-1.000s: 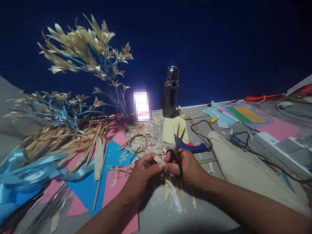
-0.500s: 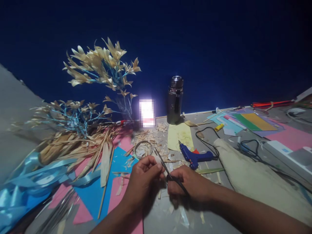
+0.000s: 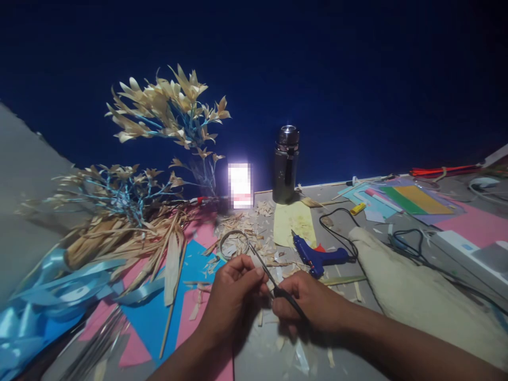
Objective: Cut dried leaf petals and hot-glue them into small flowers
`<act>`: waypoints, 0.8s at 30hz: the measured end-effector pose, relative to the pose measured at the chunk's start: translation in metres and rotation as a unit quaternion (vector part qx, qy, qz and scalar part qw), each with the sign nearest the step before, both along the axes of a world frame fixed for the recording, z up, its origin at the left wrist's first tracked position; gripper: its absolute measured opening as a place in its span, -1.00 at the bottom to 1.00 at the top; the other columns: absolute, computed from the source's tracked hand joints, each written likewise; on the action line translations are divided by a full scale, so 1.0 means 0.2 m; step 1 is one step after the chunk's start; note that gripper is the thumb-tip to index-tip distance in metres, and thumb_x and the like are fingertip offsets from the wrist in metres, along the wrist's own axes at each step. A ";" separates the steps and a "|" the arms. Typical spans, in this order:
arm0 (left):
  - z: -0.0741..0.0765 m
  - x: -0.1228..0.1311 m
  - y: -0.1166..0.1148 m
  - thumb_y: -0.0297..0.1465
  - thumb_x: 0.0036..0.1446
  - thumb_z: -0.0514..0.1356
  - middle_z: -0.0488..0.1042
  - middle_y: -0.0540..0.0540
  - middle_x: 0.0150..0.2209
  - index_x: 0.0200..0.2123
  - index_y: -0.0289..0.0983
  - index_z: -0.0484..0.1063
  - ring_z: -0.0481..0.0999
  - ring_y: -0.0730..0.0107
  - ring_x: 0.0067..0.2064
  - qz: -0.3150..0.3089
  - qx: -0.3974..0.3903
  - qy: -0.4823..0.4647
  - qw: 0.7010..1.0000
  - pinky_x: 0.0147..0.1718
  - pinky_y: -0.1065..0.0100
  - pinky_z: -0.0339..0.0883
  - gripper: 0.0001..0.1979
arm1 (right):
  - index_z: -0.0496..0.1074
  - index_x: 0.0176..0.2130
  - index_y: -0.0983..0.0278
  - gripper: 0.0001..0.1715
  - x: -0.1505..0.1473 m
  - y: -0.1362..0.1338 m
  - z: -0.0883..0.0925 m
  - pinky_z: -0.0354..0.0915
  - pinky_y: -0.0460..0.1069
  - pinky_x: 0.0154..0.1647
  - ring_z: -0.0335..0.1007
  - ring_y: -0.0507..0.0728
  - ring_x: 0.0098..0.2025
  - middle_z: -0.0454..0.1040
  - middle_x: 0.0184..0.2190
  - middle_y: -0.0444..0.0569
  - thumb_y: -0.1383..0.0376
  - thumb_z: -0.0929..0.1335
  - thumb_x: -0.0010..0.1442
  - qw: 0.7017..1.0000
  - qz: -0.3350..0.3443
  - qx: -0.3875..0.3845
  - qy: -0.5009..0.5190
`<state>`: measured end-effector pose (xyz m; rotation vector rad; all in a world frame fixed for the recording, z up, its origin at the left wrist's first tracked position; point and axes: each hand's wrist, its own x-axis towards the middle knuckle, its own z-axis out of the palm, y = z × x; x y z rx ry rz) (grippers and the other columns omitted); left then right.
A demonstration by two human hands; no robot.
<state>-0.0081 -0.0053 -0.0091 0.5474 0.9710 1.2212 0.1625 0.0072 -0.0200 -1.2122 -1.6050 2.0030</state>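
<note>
My right hand grips small black scissors, whose blades point up and left past my left fingertips. My left hand is curled in a pinch just beside the blades; whatever it pinches is too small to make out. Pale husk trimmings lie scattered on the grey surface under both hands. A ring of tape lies just beyond my left hand.
A blue glue gun with a black cord lies right of the scissors, near a dark metal flask. Dried-leaf branches with blue stems, husk strips, blue ribbon, and pink and blue paper fill the left. A cloth and coloured sheets lie right.
A second ago the scissors stood upright in my right hand and a pale strip showed in my left fingers. The scissors now tilt left, the hands sit lower, and the view has shifted.
</note>
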 end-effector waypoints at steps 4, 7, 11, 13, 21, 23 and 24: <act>0.00 0.00 0.00 -0.45 -0.12 0.48 0.52 -0.01 -0.57 -0.47 -0.27 0.36 0.45 0.49 -0.57 -0.002 0.000 -0.003 1.000 -0.55 0.49 0.30 -0.68 | 0.36 -0.58 0.29 -0.66 0.00 0.00 0.00 0.05 -0.17 -0.69 0.19 -0.07 -0.69 0.41 -0.67 -0.16 0.19 0.43 0.11 1.000 -0.007 0.000 -0.016; 0.00 -0.01 0.00 -0.45 -0.11 0.48 0.52 -0.01 -0.56 -0.47 -0.27 0.36 0.44 0.49 -0.56 -0.007 0.000 0.003 1.000 -0.53 0.48 0.31 -0.69 | 0.34 -0.59 0.29 -0.64 0.00 -0.01 -0.01 0.05 -0.17 -0.68 0.20 -0.07 -0.68 0.39 -0.68 -0.17 0.19 0.45 0.10 1.000 -0.012 0.000 -0.007; 0.00 -0.01 0.00 -0.44 -0.10 0.46 0.50 0.00 -0.57 -0.47 -0.26 0.36 0.42 0.50 -0.57 -0.013 0.000 0.006 1.000 -0.54 0.47 0.30 -0.71 | 0.28 -0.61 0.27 -0.59 0.00 -0.01 -0.02 0.03 -0.16 -0.69 0.16 -0.07 -0.69 0.31 -0.71 -0.21 0.19 0.46 0.10 1.000 -0.021 -0.013 0.014; 0.00 -0.01 0.00 -0.45 -0.12 0.46 0.51 0.00 -0.57 -0.47 -0.26 0.35 0.42 0.49 -0.57 -0.010 -0.003 0.004 1.000 -0.55 0.47 0.30 -0.70 | 0.28 -0.61 0.27 -0.60 0.00 -0.01 -0.02 0.04 -0.16 -0.69 0.18 -0.06 -0.69 0.31 -0.71 -0.21 0.19 0.46 0.09 0.999 -0.026 -0.020 0.016; 0.01 -0.01 -0.01 -0.45 -0.08 0.41 0.51 0.00 -0.55 -0.46 -0.25 0.35 0.44 0.45 -0.54 -0.012 0.004 0.008 1.000 -0.52 0.44 0.32 -0.75 | 0.29 -0.67 0.28 -0.54 -0.01 -0.02 -0.01 0.02 -0.16 -0.69 0.16 -0.07 -0.70 0.30 -0.74 -0.20 0.18 0.49 0.06 0.999 -0.039 -0.020 0.021; 0.01 -0.01 -0.01 -0.44 -0.06 0.40 0.47 0.02 -0.58 -0.44 -0.25 0.36 0.41 0.47 -0.55 -0.013 0.006 0.006 1.000 -0.52 0.46 0.29 -0.77 | 0.32 -0.65 0.28 -0.52 -0.01 -0.01 -0.03 0.01 -0.15 -0.69 0.13 -0.07 -0.71 0.28 -0.75 -0.21 0.12 0.51 0.05 0.998 -0.050 -0.030 0.028; 0.01 -0.02 -0.01 -0.43 -0.05 0.40 0.44 0.04 -0.60 -0.43 -0.24 0.37 0.38 0.48 -0.56 -0.018 0.007 0.007 1.000 -0.53 0.46 0.27 -0.77 | 0.35 -0.62 0.29 -0.53 -0.02 -0.01 -0.03 0.02 -0.15 -0.69 0.13 -0.06 -0.71 0.29 -0.74 -0.20 0.08 0.53 0.04 0.997 -0.059 -0.036 0.033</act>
